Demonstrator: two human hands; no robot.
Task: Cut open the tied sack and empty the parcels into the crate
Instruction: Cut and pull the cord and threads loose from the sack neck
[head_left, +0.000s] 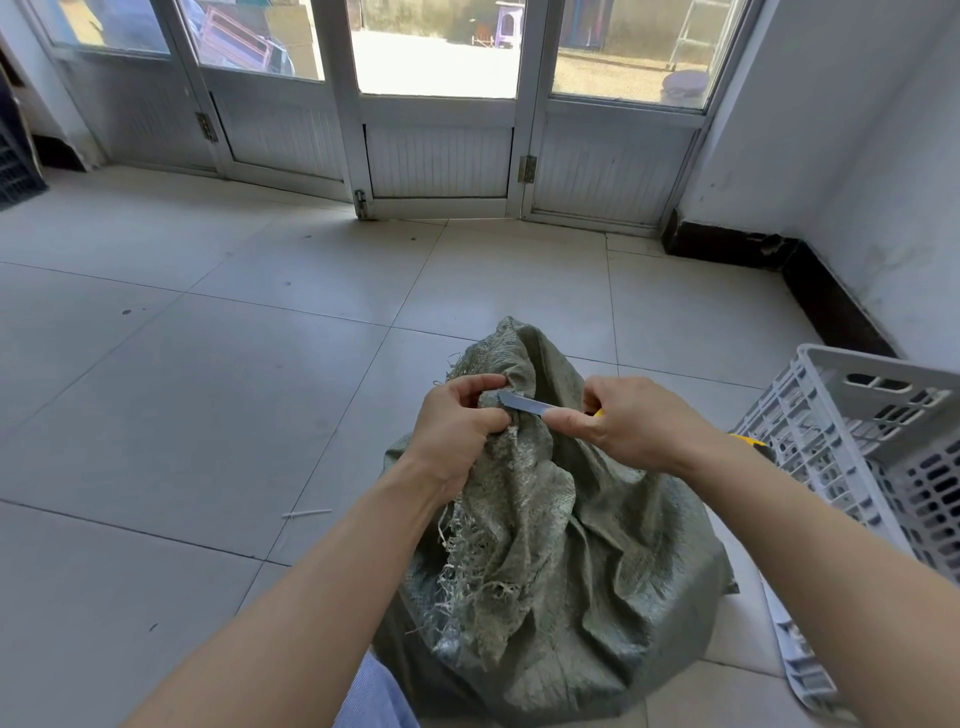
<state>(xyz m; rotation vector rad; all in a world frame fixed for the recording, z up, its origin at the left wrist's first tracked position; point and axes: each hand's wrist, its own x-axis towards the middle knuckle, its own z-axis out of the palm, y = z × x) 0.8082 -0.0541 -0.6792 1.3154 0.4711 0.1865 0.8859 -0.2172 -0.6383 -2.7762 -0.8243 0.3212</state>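
A green woven sack (561, 561) stands on the tiled floor in front of me, its frayed neck bunched at the top. My left hand (457, 431) grips that bunched neck. My right hand (628, 421) holds a yellow-handled utility knife (524, 404), whose blade tip points left and touches the neck beside my left fingers. A white slatted plastic crate (883, 447) sits to the right of the sack. The parcels are hidden inside the sack.
Pale floor tiles (208, 389) stretch ahead to white-framed glass doors (436, 130). A wall with a dark skirting board (810, 280) runs along the right. A dark crate (15, 166) shows at the far left edge. A small white strip (306, 513) lies on the floor.
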